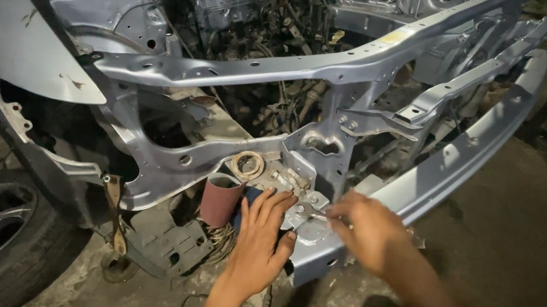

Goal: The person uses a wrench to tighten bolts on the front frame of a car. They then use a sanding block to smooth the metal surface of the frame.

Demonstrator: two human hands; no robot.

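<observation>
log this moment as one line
left hand: flat on blue cloth | right hand: holds thin metal tool | sandpaper roll beside

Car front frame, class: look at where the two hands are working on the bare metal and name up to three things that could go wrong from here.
1. The left hand lies flat on the frame beside bare metal edges; a slip could cut it.
2. The right hand is blurred and seems to pinch a thin tool; it may slip off.
3. The roll of sandpaper stands upright by the left hand and could be knocked down.
</observation>
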